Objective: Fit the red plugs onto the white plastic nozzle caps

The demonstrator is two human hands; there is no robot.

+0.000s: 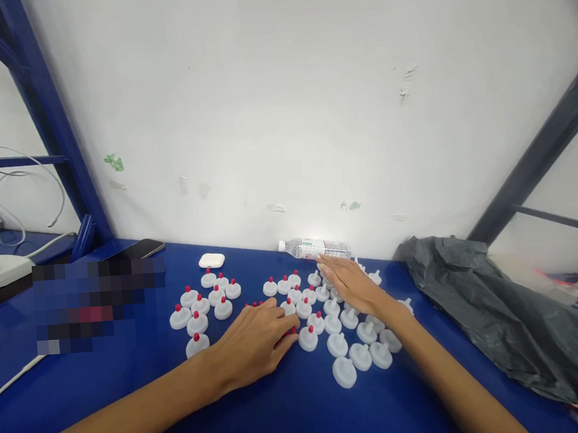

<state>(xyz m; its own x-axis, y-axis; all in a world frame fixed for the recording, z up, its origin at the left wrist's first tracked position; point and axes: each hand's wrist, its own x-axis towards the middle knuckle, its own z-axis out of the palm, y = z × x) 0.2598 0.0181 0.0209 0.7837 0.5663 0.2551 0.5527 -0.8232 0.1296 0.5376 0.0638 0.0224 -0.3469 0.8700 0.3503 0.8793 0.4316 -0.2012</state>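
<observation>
"Bare forearms (149,411) come in from the near edge, left and right. From the head view, what is the left hand (256,344) doing?"

"It arches palm-down with its fingers curled over some red-tipped spout caps (308,340). Red tips show just beyond the knuckles and beside the thumb; more of these caps stand right of the fingers, and a separate group stands to the left."

"Is it pinching one?"

"I can't tell; the hand hides its fingertips."

"And the right hand (350,283)?"

"Its fingers are stretched out, close together, above the bare-spouted caps (344,372). Those stand under the palm, left of it and nearer; whether it touches any, I can't tell."

"What lies beyond?"

"On the blue tabletop (248,417), a clear plastic bottle (314,248) lies on its side by the far wall (262,113), just past the right fingertips. Left of it sits a small white case (211,261). On the far right, a dark plastic bag (487,301) is crumpled."
</observation>
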